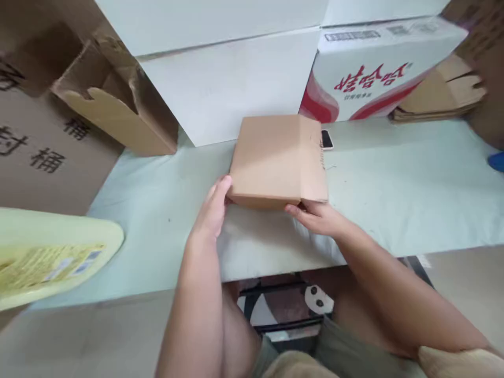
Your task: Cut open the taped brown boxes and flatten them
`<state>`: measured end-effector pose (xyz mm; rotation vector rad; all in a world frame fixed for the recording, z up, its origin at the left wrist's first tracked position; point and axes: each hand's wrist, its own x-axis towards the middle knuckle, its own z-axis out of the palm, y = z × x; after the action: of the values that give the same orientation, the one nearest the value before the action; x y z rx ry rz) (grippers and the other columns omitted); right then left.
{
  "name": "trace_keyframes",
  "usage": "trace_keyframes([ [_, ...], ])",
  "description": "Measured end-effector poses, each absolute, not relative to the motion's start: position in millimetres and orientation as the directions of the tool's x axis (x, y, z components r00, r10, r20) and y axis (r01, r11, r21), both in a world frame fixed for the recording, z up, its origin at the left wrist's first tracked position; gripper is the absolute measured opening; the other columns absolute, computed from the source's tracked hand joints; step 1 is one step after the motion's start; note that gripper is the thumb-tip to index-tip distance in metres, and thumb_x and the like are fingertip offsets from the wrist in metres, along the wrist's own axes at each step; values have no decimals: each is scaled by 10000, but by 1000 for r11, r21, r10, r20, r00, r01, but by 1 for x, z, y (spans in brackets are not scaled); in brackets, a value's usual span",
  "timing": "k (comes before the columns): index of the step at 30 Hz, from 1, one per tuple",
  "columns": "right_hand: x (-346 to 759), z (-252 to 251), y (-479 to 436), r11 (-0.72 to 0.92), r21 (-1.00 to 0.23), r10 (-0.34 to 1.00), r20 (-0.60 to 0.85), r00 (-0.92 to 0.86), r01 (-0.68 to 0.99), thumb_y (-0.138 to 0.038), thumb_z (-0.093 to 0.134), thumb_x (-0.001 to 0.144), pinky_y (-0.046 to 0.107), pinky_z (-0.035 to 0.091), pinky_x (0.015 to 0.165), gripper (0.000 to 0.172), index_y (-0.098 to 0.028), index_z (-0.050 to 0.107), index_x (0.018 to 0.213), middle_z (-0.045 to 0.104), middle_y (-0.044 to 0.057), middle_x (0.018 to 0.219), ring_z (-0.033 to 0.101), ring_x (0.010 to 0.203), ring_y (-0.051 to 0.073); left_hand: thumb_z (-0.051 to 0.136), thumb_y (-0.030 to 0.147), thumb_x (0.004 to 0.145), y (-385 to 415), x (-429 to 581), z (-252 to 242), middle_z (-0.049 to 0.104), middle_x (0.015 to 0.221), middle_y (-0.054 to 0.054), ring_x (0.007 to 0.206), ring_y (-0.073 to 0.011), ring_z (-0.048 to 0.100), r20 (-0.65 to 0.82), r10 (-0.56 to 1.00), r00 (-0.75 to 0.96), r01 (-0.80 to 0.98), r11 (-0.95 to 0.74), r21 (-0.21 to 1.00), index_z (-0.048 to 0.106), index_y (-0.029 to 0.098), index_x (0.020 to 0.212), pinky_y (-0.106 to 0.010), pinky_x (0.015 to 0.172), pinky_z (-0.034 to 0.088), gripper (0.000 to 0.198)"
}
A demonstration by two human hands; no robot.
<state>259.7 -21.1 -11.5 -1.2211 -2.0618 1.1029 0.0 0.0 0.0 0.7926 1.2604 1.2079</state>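
Note:
A small brown cardboard box (277, 157) lies flat on the pale green table (394, 189), near its front edge. My left hand (212, 210) presses against the box's near left corner, fingers held together and curled round the edge. My right hand (318, 216) holds the near right edge from below, fingers tucked under the box. Both hands grip the box at once.
A phone (326, 139) lies just behind the box's right corner. Large white boxes (236, 84) and a white carton with red print (374, 68) stand behind. An open brown carton (114, 105) is at left, flattened cardboard (444, 100) at right, a yellow-green package (51, 257) at near left.

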Motion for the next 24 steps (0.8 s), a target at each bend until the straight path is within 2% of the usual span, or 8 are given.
trace_keyframes([
  [4, 262, -16, -22, 284, -847, 887, 54, -460, 449, -820, 410, 996, 591, 487, 1224, 761, -227, 724, 1357, 771, 170, 1257, 670, 1336, 375, 810, 617, 733, 4, -4, 4, 682, 966, -38, 835, -221, 647, -191, 977, -95, -320, 152, 935, 593, 274, 1137, -281, 614, 434, 572],
  [8, 264, -12, -22, 281, -860, 894, 72, -443, 426, -795, 433, 1006, 548, 602, 1056, 689, -214, 776, 1143, 794, 138, 1027, 747, 1103, 350, 789, 607, 765, 3, -7, 8, 669, 888, -9, 695, -201, 624, -136, 987, -84, -390, 93, 916, 554, 319, 1198, -287, 587, 420, 571],
  [11, 262, -9, -21, 285, -891, 885, 102, -455, 353, -774, 441, 1018, 495, 628, 998, 669, -196, 766, 1105, 798, 129, 1093, 750, 1092, 327, 792, 572, 766, 1, -5, 10, 609, 811, 18, 647, -190, 602, -139, 988, -70, -399, 100, 912, 537, 330, 1229, -286, 586, 425, 582],
  [15, 256, -11, -18, 266, -926, 913, 152, -379, 269, -769, 541, 981, 526, 591, 1082, 630, -207, 743, 1186, 786, 144, 1224, 718, 1236, 350, 876, 448, 662, 1, 1, 13, 539, 731, 63, 593, -140, 541, -121, 977, -176, -399, 42, 916, 554, 316, 1201, -253, 580, 440, 641],
  [17, 254, -15, -16, 249, -946, 930, 173, -325, 208, -771, 637, 926, 526, 592, 1084, 633, -223, 722, 1231, 781, 147, 1246, 715, 1249, 352, 878, 417, 645, 1, 2, 15, 559, 746, 63, 618, -135, 567, -92, 963, -255, -398, -17, 917, 566, 303, 1176, -242, 591, 459, 626],
  [20, 252, -18, -12, 174, -977, 966, 145, -215, 123, -747, 795, 809, 521, 598, 1078, 738, -226, 661, 1314, 753, 168, 1320, 707, 1273, 359, 854, 417, 656, 3, 1, 16, 622, 789, 43, 647, -137, 609, -77, 946, -314, -393, -56, 918, 597, 280, 1122, -221, 555, 444, 550],
  [22, 251, -18, -10, 157, -981, 985, 146, -95, 112, -718, 871, 737, 541, 566, 1129, 811, -223, 628, 1332, 713, 186, 1399, 672, 1340, 372, 841, 429, 658, 5, -1, 17, 639, 780, 38, 614, -125, 594, -90, 930, -356, -377, -55, 925, 625, 258, 1085, -209, 513, 413, 508],
  [24, 251, -16, -8, 175, -977, 984, 178, 11, 121, -700, 902, 700, 549, 546, 1152, 809, -229, 627, 1298, 695, 186, 1426, 646, 1371, 376, 827, 437, 650, 6, -4, 17, 653, 766, 31, 578, -118, 575, -147, 905, -400, -347, 0, 938, 654, 232, 1042, -207, 471, 375, 475],
])
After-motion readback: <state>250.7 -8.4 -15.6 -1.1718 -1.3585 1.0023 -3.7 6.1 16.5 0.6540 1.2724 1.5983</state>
